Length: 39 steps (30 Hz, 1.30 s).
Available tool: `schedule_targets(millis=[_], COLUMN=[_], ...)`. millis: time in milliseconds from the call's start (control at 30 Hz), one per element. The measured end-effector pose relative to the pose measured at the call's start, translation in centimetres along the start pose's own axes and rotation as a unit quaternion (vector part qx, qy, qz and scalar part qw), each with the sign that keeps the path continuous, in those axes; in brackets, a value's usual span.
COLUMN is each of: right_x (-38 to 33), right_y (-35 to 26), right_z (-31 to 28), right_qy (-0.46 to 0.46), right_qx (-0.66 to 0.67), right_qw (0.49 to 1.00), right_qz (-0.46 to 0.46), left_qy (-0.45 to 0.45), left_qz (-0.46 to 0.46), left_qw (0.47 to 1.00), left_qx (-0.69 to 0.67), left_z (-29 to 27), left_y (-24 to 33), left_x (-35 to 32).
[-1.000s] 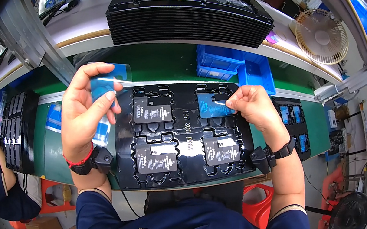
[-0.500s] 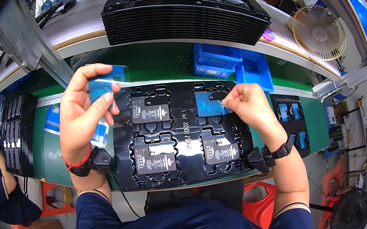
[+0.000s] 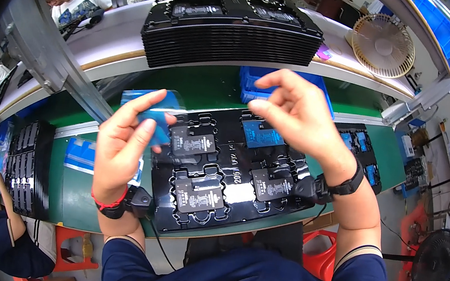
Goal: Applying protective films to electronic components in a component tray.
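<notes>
A black plastic tray lies before me, holding flat battery packs in moulded pockets. Three show dark grey faces: one battery at far left, another at near left, a third at near right. The far-right battery has a blue film over its face. Pinched between thumb and fingers of my left hand are clear blue film sheets, above the tray's far left corner. My right hand is raised over the tray's far right, thumb and forefinger apart, with nothing seen between them.
Stacked black trays stand on the shelf beyond, beside a fan. Blue bins sit below it. More trays are at left, and a tray with blue-covered pieces at right. Blue-striped sheets lie left.
My right hand has lifted off the blue-covered battery, moving away from me, and its fingers have parted. My left hand, still holding the film, has shifted slightly right in view.
</notes>
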State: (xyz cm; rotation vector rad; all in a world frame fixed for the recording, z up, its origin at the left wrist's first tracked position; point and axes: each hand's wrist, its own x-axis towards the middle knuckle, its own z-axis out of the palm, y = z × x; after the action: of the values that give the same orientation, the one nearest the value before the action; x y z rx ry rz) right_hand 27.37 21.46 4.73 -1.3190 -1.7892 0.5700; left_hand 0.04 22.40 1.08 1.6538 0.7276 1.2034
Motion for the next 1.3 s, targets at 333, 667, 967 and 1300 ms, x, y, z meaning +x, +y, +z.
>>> schedule_targets(millis=[333,667,967,1300], right_x=[-0.1,-1.2,-1.0,-1.8], right_y=[-2.7,-2.8,-2.5,-3.0], right_z=[6.5,5.9,2.2,5.8], right_qy=[-0.084,-0.001,0.079,-0.109], right_qx=[0.074,0.109,0.522,0.058], right_qw=[0.986,0.976,0.844,0.982], right_qz=[-0.121,-0.189,-0.092,-0.141], left_qy=[-0.067,-0.071,0.024,-0.08], left_qz=[0.043,0.038,0.071,0.137], left_qw=[0.996,0.988,0.955,0.956], left_qx=[0.043,0.131,0.285,0.246], left_z=[0.6,0.1,-0.5,0.4], left_y=[-0.5,-1.1,-0.9,0.2], left_x=[-0.5,-0.1,0.7,0.0])
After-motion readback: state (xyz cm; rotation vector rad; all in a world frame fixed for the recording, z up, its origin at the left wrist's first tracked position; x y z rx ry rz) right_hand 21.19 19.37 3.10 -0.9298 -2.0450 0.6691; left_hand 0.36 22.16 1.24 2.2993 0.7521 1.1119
